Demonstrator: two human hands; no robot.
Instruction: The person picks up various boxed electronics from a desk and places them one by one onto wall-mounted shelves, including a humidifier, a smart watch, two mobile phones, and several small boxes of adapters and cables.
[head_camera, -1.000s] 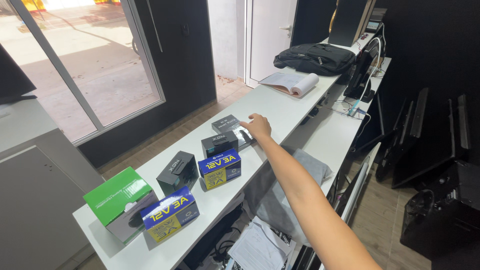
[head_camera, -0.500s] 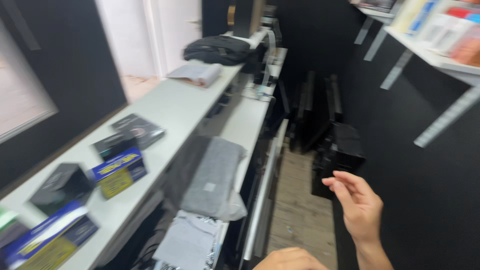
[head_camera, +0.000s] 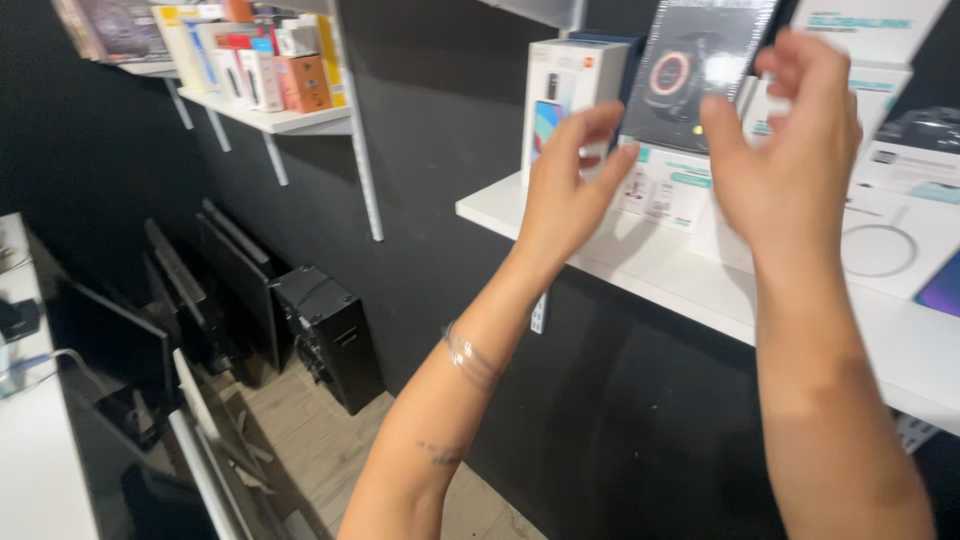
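Up at the white shelf: left hand and right hand raised, fingers spread and loose, gripping nothing. Between and just behind them, a dark box standing upright on the shelf, a white box beside it. Lower left, black speaker on the floor.

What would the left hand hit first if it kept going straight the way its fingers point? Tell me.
The left hand points up toward the shelf goods. Going straight, it would probably first meet the dark smartwatch box, with the white phone box just beside; depth is uncertain.
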